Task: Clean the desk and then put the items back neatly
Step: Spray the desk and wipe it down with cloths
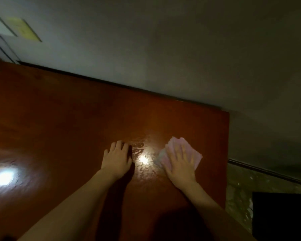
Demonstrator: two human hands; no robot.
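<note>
The right hand (180,162) lay flat with fingers spread, pressing a pink folded cloth (195,152) onto the reddish-brown wooden desk (68,119) near its right edge. The left hand (117,158) rested palm-down on the desk beside it, fingers relaxed, holding nothing. 2 bright light reflections showed on the glossy surface.
</note>
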